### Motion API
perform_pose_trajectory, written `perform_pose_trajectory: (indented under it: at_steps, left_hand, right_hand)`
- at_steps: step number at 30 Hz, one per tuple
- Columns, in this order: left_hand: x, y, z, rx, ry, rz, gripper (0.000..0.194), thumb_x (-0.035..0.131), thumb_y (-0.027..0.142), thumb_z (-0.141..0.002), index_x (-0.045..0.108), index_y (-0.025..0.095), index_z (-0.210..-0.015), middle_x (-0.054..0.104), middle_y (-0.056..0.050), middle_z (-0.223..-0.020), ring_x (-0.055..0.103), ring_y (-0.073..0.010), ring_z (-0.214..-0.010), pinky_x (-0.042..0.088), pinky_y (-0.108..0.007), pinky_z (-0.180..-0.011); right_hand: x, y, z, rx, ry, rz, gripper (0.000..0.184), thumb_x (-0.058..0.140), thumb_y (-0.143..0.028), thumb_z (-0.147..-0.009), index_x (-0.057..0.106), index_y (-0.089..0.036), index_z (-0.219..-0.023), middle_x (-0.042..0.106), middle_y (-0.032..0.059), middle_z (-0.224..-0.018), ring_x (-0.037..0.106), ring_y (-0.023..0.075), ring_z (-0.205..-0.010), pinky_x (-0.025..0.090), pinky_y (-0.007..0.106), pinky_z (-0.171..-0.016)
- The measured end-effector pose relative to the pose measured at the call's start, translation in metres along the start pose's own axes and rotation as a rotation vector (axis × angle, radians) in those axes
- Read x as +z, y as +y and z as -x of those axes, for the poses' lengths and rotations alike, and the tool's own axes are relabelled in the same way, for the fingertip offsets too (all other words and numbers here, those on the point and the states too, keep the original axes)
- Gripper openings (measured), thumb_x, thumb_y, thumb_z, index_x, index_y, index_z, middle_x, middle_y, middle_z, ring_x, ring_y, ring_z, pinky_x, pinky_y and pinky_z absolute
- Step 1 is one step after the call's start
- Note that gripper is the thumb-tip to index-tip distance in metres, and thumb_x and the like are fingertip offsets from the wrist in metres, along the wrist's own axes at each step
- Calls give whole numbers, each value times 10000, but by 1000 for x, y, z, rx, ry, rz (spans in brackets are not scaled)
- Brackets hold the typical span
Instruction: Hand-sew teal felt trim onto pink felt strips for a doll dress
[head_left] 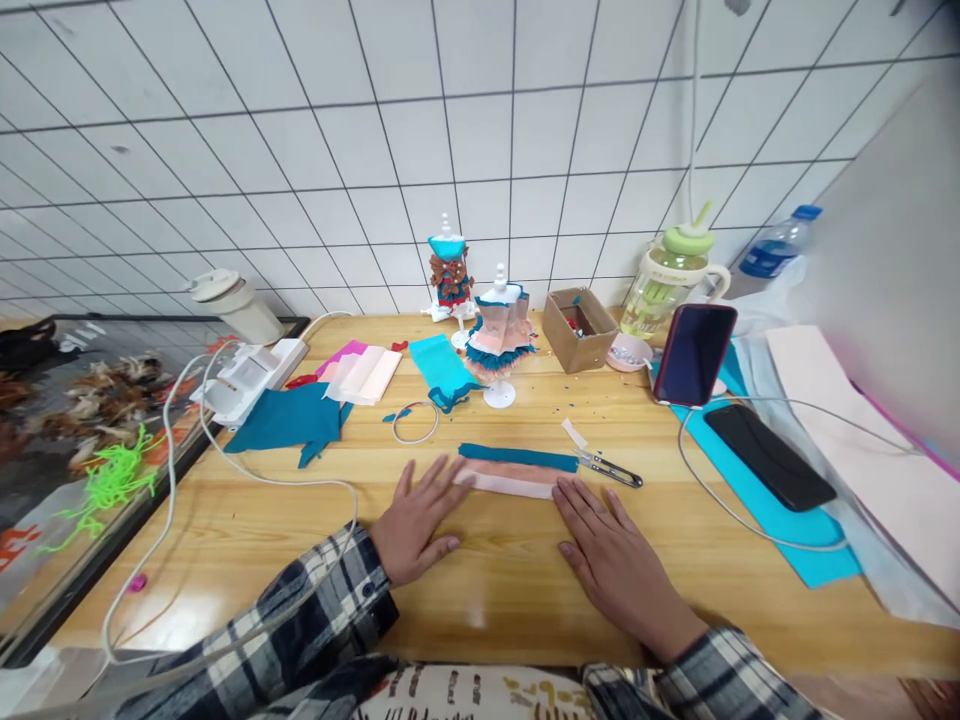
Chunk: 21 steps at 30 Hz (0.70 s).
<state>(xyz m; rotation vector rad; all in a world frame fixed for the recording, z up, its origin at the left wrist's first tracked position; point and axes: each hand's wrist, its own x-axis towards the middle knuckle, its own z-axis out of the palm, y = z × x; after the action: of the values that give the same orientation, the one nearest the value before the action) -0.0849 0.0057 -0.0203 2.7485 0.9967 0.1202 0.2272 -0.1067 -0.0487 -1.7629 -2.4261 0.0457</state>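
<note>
A pale pink strip [514,482] lies crosswise on the table in front of me, with a dark teal strip [517,457] along its far side. My left hand [421,515] lies flat with fingers apart, its fingertips at the strip's left end. At the other end, the stretched fingertips of my right hand [615,550] touch the pink strip's near corner. Small thread snips [611,470] lie just beyond my right hand, beside a narrow pale scrap [574,433]. Whether the strips are paper or cloth I cannot tell.
Two miniature dress forms [500,335] in ruffled outfits stand toward the wall. Right of them are a cardboard box [577,330], an upright phone [694,352] and a drink bottle [671,285]. Teal sheets [281,420] and a power strip [251,380] lie left. White cables cross both sides.
</note>
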Motion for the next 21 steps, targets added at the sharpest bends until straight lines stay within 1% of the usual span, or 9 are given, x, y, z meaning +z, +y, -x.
perform_pose_trajectory:
  at_steps: [1, 3, 4, 6, 8, 10, 13, 17, 21]
  left_hand:
    - [-2, -4, -1, -83, 94, 24, 590, 337, 480, -968, 270, 267, -1515, 324, -121, -1557, 292, -306, -1422, 148, -577, -1135]
    - [-8, -12, -8, -259, 240, 73, 444, 402, 444, -959, 522, 289, -1358, 501, -98, -1429, 431, -272, -1322, 292, -488, -1084]
    - [-10, -15, -13, -327, 265, 99, 368, 455, 463, -936, 630, 307, -1220, 565, -74, -1352, 478, -269, -1269, 330, -471, -1051]
    - [-15, -18, -24, -403, 241, 165, 286, 547, 484, -878, 705, 300, -1029, 626, -53, -1239, 540, -265, -1175, 364, -460, -1008]
    - [-16, -16, -33, -456, 192, 200, 243, 608, 481, -828, 714, 294, -940, 630, -44, -1210, 544, -271, -1158, 357, -478, -996]
    - [-13, -10, -38, -507, 157, 194, 208, 642, 469, -795, 711, 292, -879, 600, -41, -1253, 513, -291, -1193, 335, -510, -991]
    - [-5, -3, -40, -561, 165, 145, 171, 647, 446, -789, 689, 282, -813, 547, -32, -1321, 468, -312, -1237, 310, -539, -988]
    - [6, -4, -40, -555, 248, 67, 177, 638, 423, -798, 632, 267, -882, 546, -47, -1319, 465, -305, -1240, 274, -551, -1027]
    - [11, -9, -41, -568, 262, 69, 266, 642, 450, -794, 602, 269, -985, 537, -69, -1339, 477, -318, -1229, 265, -576, -1034]
  right_hand:
    - [0, 0, 0, -2, 2, -4, 589, 329, -361, -1001, 176, -193, -1544, 246, 35, -1584, 241, 219, -1456, 199, 483, -1167]
    - [0, 0, 0, -3, 6, -17, 593, 334, -362, -1000, 167, -198, -1546, 252, 40, -1583, 250, 224, -1454, 208, 489, -1165]
    - [0, 0, -1, -1, 7, -23, 594, 335, -364, -1000, 165, -201, -1546, 256, 43, -1582, 253, 226, -1453, 210, 491, -1165]
    - [0, 0, -1, 4, 10, -34, 592, 332, -369, -1002, 167, -204, -1546, 263, 49, -1579, 255, 229, -1452, 211, 495, -1164]
    - [0, 0, 0, 4, 13, -39, 590, 329, -375, -1004, 166, -206, -1546, 263, 48, -1579, 251, 229, -1453, 208, 499, -1165]
    - [-1, 0, 0, 0, 16, -39, 591, 328, -369, -1005, 158, -201, -1546, 252, 43, -1582, 242, 229, -1456, 201, 500, -1168]
    - [-1, 0, -1, -3, 21, -49, 596, 339, -361, -1003, 155, -195, -1546, 246, 42, -1583, 245, 230, -1455, 200, 501, -1169]
    - [-2, 0, -2, 2, 23, -77, 606, 357, -356, -998, 149, -205, -1547, 258, 38, -1580, 268, 234, -1446, 207, 509, -1169]
    - [-3, 0, -4, 6, 14, -97, 613, 356, -352, -998, 130, -211, -1550, 227, 26, -1588, 248, 241, -1453, 204, 516, -1170]
